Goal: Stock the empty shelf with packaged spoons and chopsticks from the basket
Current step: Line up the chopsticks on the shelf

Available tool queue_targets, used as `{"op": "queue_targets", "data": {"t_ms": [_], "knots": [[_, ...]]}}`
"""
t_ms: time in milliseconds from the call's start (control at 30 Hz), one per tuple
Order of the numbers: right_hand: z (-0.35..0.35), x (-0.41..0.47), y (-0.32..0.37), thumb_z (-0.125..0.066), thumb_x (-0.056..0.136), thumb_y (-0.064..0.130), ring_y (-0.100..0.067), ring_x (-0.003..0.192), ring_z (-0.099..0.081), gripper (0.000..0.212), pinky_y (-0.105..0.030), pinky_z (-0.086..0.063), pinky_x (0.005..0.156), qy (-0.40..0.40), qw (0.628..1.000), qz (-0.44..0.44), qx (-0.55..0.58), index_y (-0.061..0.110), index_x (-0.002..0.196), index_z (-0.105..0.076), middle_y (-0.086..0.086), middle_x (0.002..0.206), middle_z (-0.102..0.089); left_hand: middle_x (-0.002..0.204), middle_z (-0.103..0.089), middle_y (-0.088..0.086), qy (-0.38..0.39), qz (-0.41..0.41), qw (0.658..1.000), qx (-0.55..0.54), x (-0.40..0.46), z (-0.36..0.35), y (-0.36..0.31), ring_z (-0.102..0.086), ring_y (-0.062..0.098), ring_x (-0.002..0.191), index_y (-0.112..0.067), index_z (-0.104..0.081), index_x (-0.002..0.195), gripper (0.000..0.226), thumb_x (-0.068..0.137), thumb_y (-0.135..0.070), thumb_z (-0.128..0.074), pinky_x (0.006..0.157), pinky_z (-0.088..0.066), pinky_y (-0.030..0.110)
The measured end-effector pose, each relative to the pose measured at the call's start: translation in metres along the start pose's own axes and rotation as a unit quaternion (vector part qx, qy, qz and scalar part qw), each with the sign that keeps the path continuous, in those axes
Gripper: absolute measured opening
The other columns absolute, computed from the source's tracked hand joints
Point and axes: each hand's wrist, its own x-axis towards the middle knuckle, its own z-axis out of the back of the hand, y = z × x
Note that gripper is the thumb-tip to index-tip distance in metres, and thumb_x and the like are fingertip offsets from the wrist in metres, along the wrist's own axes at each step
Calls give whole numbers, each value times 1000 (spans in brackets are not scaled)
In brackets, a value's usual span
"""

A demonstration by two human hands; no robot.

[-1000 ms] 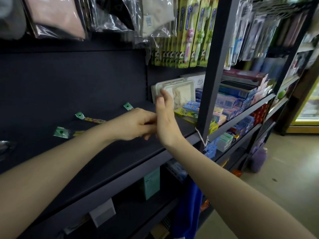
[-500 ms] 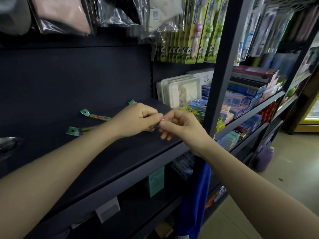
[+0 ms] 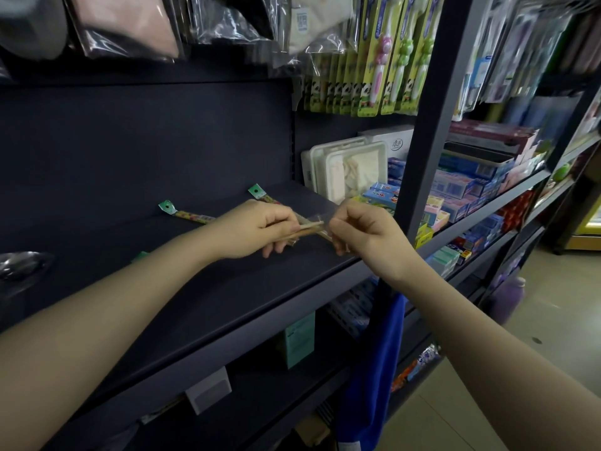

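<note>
Two chopstick packs (image 3: 192, 216) lie toward the shelf (image 3: 227, 288) back edge; left hand (image 3: 257, 227) fingers closed on another chopstick pack (image 3: 309, 230) above the front edge, right hand (image 3: 364, 234) pinching its end: light, stiff sticks in slippery film, best gripped mid-length.

Dark navy shelf (image 3: 182, 297) and back panel — plain, unpatterned. Two chopstick packs lie on it: the left pack (image 3: 188, 215) and the right pack (image 3: 261, 196) each carry a green header tab over a yellow sleeve with multicoloured print. Wooden chopsticks (image 3: 309, 226) in clear wrap are pale tan. Hanging toothbrush cards (image 3: 383, 53) are lime green with black-and-white panda motifs — one brush pink, others green. White lidded box (image 3: 348, 167); blue toothpaste cartons (image 3: 380, 194); royal-blue cloth (image 3: 374, 369); teal box (image 3: 297, 340); beige floor (image 3: 553, 307).
</note>
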Motion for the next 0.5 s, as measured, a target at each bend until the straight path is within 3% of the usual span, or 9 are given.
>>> {"op": "queue_targets", "data": {"t_ms": [100,167,333,500], "knots": [[-8,-2,2,-57,85,20,-11,54,-45,19,-20,-35,52,-68,975,93,-188,10,69,-56,3,56,-50,61,-62,-7,-9,-3,1000,2,5,-6,-5,-62,11,51,-28,-55,70,25,93,-24,-46,55,-47,19],[-12,-2,3,-58,82,24,-10,51,-41,18,-29,-41,52,-91,960,118,-236,10,71,-56,6,54,-47,63,-64,-6,-14,0,1000,-6,7,-8,-6,-63,10,51,-24,-58,74,20,92,-23,-48,53,-49,20],[-15,-2,-2,-64,81,25,-7,53,-42,12,-42,-50,56,-88,959,63,-262,16,79,-57,13,51,-40,69,-65,-6,-24,-11,999,-43,6,-13,-11,-60,9,50,-12,-62,92,12,90,-20,-53,50,-50,22],[-15,-4,-2,-58,82,36,-9,49,-41,22,-34,-42,54,-85,974,43,-206,15,78,-63,4,50,-48,68,-63,-8,-30,-10,998,-55,4,-16,-13,-55,12,50,-9,-62,96,15,91,-19,-51,50,-45,22]]}}
